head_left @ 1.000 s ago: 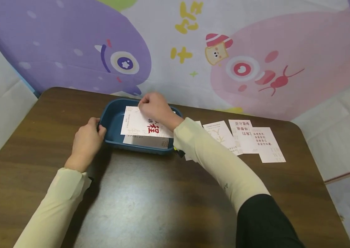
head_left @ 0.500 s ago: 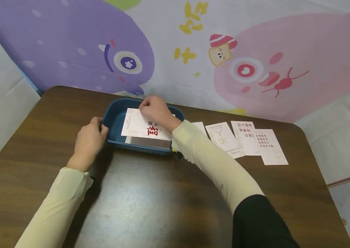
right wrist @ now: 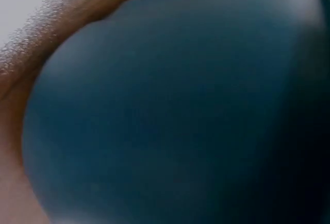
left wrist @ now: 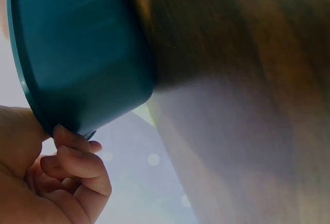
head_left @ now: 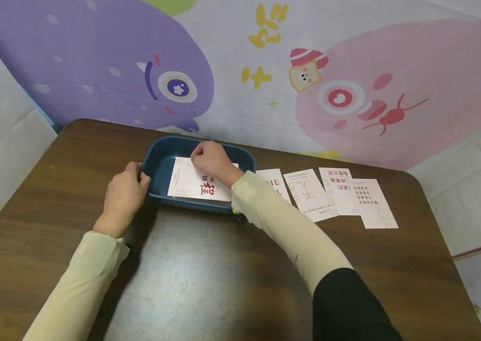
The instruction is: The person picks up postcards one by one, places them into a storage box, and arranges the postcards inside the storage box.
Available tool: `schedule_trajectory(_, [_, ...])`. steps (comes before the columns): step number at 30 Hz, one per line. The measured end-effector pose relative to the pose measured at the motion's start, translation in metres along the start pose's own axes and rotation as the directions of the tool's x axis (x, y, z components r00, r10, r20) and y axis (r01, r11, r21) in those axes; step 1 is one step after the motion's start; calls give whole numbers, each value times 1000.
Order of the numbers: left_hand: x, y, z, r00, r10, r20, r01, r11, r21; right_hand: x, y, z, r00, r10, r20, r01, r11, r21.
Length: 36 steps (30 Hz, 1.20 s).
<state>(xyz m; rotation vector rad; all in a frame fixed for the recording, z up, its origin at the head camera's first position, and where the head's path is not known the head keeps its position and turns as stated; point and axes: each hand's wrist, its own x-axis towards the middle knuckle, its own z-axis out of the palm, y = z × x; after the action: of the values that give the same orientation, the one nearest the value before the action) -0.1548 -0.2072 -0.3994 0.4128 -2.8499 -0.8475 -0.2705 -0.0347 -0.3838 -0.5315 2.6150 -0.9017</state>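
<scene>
My left hand (head_left: 122, 198) grips the left end of a dark blue plastic basin (head_left: 160, 166) on the table. In the left wrist view, the thumb and curled fingers of the left hand (left wrist: 72, 175) pinch the rim of the basin (left wrist: 82, 54). Over the basin, my right hand (head_left: 213, 160) pinches the far edge of a white card (head_left: 184, 179) with red and black characters. That card lies low inside the basin, nearly flat, and its right part is hidden by the hand. The right wrist view is mostly filled by the blurred blue basin (right wrist: 154, 105).
Right of the basin, several printed white cards lie on the brown wooden table (head_left: 189, 265), including a card with gold characters (head_left: 308, 196) and a rightmost card (head_left: 374, 203). A cartoon-printed cloth (head_left: 240, 109) hangs behind the table's far edge.
My right hand has lowered with the card deeper into the basin, covering the card beneath it. The left hand keeps its hold on the rim. The view has shifted slightly.
</scene>
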Motion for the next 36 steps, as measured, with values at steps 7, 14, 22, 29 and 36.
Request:
schedule_trajectory(7, [-2,1,-1,1000,-5,-3,5,1000,4,-2,5,9,999,3,43,-2,1000,-9])
schedule_trajectory(14, [-2,1,-1,1000,-5,6,5,1000,7,-4,12,15,998,-29,58,29,1000,-7])
schedule_trajectory(22, [0,2,-2,1000,-1,12,1,1000,11,-3,20,18,994,2,110,2,999,-40])
schedule_trajectory(29, [-1,2,-2,1000,-3,14,3,1000,14,-1,24,19,991,-56,122,71,990,-122])
schedule_trajectory(36, [-1,2,-2,1000,-5,19,4,1000,9,-3,24,20,989,-95,113,119,967,-224])
